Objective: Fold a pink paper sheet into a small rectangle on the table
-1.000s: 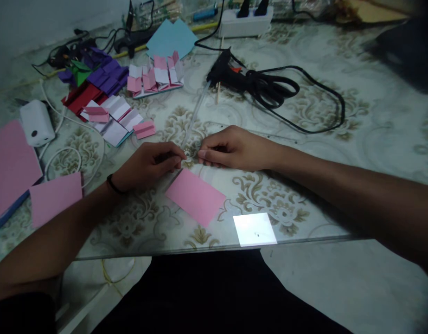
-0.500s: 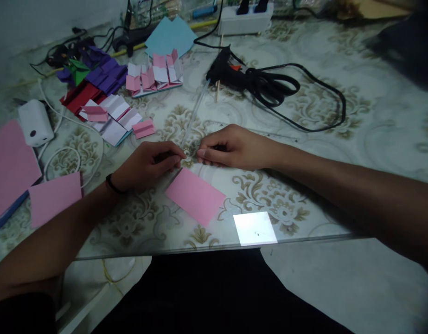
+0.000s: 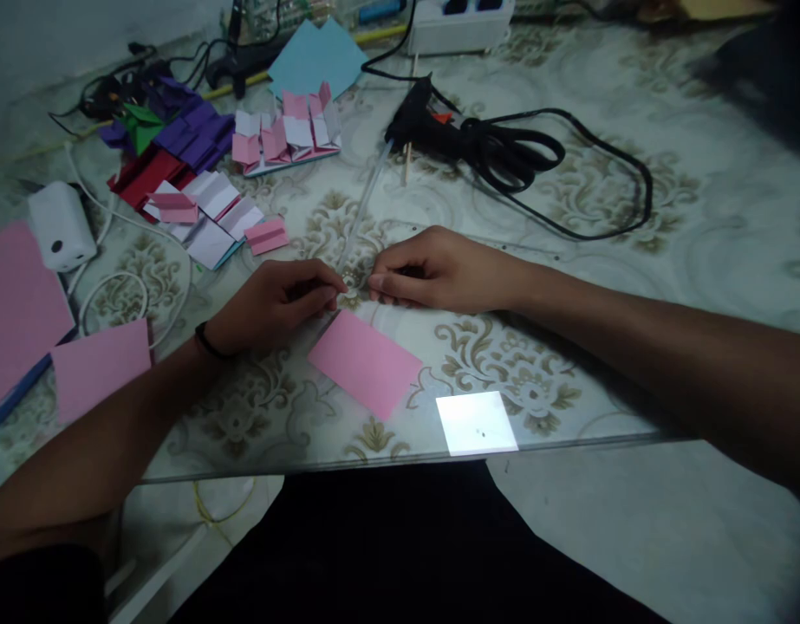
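My left hand (image 3: 279, 295), a dark band on its wrist, rests on the table with thumb and fingers curled together. Facing it across a small gap, my right hand (image 3: 432, 270) lies with its thumb against its curled fingertips. No object shows in either hand. Just below the left fingertips is a flat pink paper rectangle (image 3: 366, 364). A clear glue stick (image 3: 366, 199) runs from the black glue gun (image 3: 419, 121) down toward the space between my hands. Left of it lies a small folded pink piece (image 3: 266, 235).
Folded pink-and-white paper (image 3: 295, 130), purple paper (image 3: 201, 134) and red paper (image 3: 152, 178) lie at the back left. Blue sheets (image 3: 318, 61) and a white power strip (image 3: 461, 26) sit behind. A white adapter (image 3: 61, 227) with its cable and pink sheets (image 3: 104, 368) occupy the left.
The view has shifted very slightly, so the things at the back sit a little higher. Both hands keep the same pose and place.
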The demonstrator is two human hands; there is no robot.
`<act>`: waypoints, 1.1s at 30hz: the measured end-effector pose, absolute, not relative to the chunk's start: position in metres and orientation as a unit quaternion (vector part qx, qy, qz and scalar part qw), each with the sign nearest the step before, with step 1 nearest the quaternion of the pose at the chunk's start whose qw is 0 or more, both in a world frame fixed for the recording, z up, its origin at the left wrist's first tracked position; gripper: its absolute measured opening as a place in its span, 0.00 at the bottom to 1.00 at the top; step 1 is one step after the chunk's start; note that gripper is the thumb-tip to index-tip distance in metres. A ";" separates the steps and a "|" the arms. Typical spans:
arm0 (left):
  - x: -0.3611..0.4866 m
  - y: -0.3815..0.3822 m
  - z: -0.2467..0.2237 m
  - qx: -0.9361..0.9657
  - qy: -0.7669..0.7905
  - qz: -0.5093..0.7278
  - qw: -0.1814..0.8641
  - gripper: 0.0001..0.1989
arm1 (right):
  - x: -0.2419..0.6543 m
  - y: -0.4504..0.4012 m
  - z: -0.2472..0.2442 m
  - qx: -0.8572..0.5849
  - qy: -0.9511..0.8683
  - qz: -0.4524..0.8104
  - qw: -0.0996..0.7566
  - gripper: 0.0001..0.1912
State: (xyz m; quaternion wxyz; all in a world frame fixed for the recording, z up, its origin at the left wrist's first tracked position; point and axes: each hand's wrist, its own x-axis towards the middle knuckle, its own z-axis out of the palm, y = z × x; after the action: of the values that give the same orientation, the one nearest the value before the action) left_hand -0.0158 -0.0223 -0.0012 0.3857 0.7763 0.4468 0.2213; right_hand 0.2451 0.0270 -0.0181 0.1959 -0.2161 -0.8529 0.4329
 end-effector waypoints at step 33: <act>-0.015 -0.023 -0.001 0.771 0.478 0.197 0.372 0.10 | 0.247 0.026 -0.015 -0.233 -0.856 0.428 0.174 0.16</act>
State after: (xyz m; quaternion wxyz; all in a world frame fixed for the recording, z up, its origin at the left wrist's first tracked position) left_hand -0.0150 -0.0232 -0.0014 0.3720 0.7709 0.4782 0.1967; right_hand 0.2465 0.0257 -0.0149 0.1740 -0.2332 -0.8557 0.4279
